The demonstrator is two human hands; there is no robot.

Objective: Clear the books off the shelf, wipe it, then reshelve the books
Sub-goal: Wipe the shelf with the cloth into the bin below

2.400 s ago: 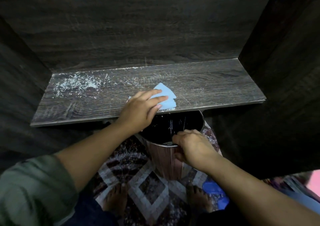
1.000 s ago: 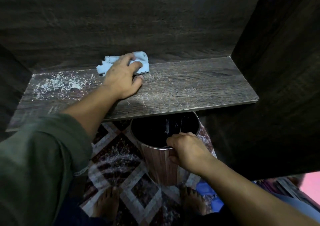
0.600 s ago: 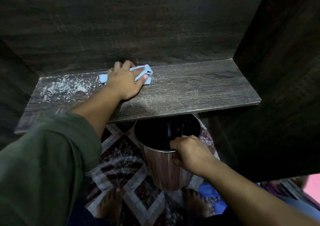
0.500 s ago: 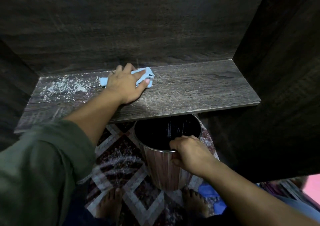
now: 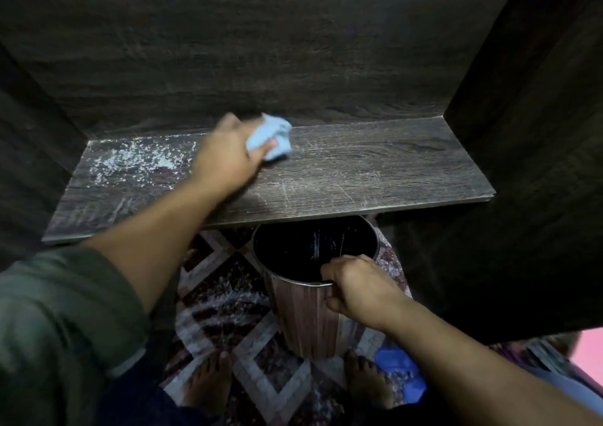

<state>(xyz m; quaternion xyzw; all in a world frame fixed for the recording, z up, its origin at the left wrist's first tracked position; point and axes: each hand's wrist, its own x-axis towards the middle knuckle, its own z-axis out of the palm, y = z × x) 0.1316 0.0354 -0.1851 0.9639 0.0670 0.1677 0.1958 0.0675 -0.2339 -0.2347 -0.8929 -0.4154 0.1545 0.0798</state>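
We see one shelf [image 5: 375, 171], a single dark wood-grain board boxed in by a back panel and two side walls. Its left end is cut off in shadow. One light blue cloth [image 5: 272, 140] sits bunched at the far edge of the board, a little left of its middle, and our left hand [image 5: 225, 161] grasps it. The hand is smeared with blur, so we cannot count its fingers; those we can make out are curled into the cloth, which covers their tips. One patch of white dust [image 5: 137, 161] lies scattered over the far left part of the shelf, just beside that hand, and fainter pale streaks cross the right half. Below the near edge we see one round bin [image 5: 306, 321] with wood-patterned sides and a black inside; its far rim is hidden under the board. Our right hand [image 5: 355, 290] clasps the near rim, fingers hooked over into the dark inside, thumb against the outer wall. We cannot tell whether the bin stands on the patterned rug [image 5: 228, 295] or hangs from that hand. Two bare feet [image 5: 208, 383] show on the rug, one at each side of the bin. One blue thing [image 5: 399, 370] by the right foot is half hidden by the forearm, and the blurred shapes at the lower right are too unclear for us to name.
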